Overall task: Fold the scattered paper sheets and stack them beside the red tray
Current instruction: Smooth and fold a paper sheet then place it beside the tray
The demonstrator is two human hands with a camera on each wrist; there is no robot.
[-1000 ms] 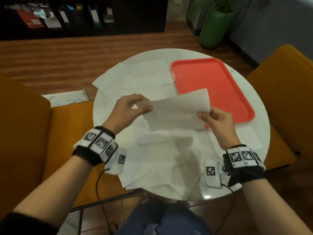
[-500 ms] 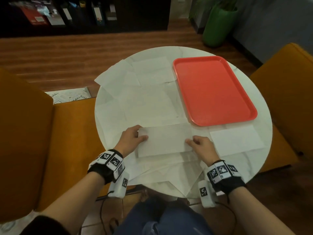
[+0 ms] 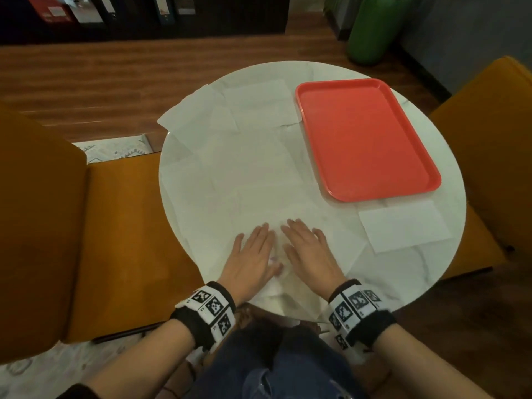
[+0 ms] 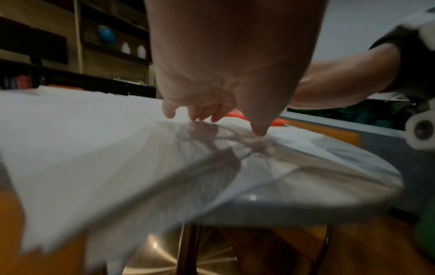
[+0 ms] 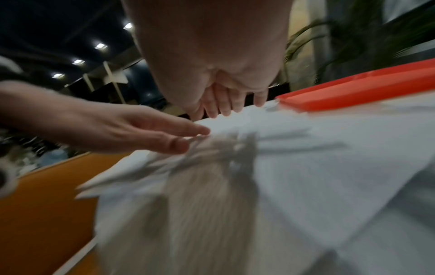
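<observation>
Both my hands lie flat, side by side, on a folded white sheet [image 3: 311, 218] near the front of the round white table [image 3: 408, 272]. My left hand [image 3: 253, 249] and my right hand [image 3: 308, 249] press on the paper with straight fingers. Several unfolded white sheets [image 3: 247, 131] overlap across the table's left and middle. One folded sheet [image 3: 403, 226] lies alone just in front of the red tray [image 3: 365, 136], which is empty. In the wrist views my left hand [image 4: 212, 111] and my right hand [image 5: 226, 104] hover low over blurred paper.
Orange chairs [image 3: 121, 226] stand left and right of the table. A green plant pot [image 3: 371, 27] is on the wooden floor at the back right. Dark shelving fills the far wall. My knees are under the table's front edge.
I brought the folded sheet down from the air onto the table in front of me. Both hands let go of its ends and moved together, now flat on it.
</observation>
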